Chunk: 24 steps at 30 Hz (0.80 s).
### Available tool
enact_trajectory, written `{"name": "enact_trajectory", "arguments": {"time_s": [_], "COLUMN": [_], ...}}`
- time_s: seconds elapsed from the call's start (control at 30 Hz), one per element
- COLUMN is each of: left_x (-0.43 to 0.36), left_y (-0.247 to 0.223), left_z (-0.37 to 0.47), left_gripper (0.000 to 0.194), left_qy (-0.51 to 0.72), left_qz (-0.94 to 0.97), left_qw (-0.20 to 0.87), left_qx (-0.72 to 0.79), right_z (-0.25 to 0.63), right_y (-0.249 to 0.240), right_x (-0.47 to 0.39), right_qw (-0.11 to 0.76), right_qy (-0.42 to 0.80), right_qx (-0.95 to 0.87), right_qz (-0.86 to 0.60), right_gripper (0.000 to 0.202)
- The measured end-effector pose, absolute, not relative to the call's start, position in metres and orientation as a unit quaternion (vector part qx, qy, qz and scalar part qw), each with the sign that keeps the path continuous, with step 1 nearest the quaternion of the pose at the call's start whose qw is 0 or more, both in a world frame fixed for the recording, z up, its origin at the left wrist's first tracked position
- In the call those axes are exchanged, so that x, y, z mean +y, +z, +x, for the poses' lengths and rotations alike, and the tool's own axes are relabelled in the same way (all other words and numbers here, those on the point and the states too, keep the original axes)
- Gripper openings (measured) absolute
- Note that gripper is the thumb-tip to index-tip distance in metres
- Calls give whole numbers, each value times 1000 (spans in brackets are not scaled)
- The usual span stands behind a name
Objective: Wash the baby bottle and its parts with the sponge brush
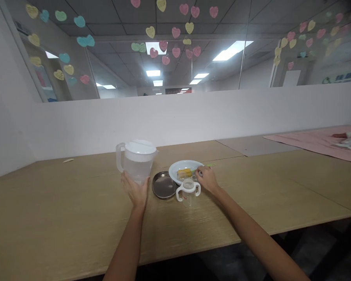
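Note:
A clear pitcher (138, 166) with a white lid stands at the left, its handle pointing left. My left hand (136, 189) is spread against the lower front of it, fingers apart. Right of the pitcher lies a round metal dish (164, 185). Behind and right of that is a white plate (175, 166) holding yellow items (185, 172) and other small things. A clear bottle (188, 194) with two white handles stands open-topped in front of the plate. At the plate's right side, my right hand (206, 177) has its fingers closed on something small that I cannot make out.
A pink cloth (312, 141) with a patterned item on it covers the table's far right. A small flat piece (68, 160) lies at the back left. Behind the wooden table (76, 218) rises a white wall with windows above.

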<state>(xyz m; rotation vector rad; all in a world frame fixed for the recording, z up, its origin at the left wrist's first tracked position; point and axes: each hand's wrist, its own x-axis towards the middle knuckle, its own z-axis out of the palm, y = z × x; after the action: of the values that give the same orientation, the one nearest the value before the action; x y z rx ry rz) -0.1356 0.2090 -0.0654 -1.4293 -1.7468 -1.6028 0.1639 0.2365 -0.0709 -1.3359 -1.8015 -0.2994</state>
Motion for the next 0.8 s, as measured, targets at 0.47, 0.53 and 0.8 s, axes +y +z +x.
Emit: {"name": "enact_trajectory", "arguments": {"time_s": [0.47,0.53,0.8], "left_x": [190,190,192], "left_y": [-56,-56,-59], "left_z": [-118,-119,-121], "left_gripper": [73,73,72], "left_qy": [-429,-436,-424], "left_qz": [-618,-614,-618], "left_qw": [270,266,279], "left_qx": [-601,-601,-601], "right_z": [163,163,144], "right_y": [-68,-66,-76], "right_x": [233,228,204], "right_qw": [476,496,561], "right_qy": [-106,-102,-79], "right_qx": [-715,-712,-744], "right_qz": [-501,-486,-354], "right_gripper": [33,38,34]}}
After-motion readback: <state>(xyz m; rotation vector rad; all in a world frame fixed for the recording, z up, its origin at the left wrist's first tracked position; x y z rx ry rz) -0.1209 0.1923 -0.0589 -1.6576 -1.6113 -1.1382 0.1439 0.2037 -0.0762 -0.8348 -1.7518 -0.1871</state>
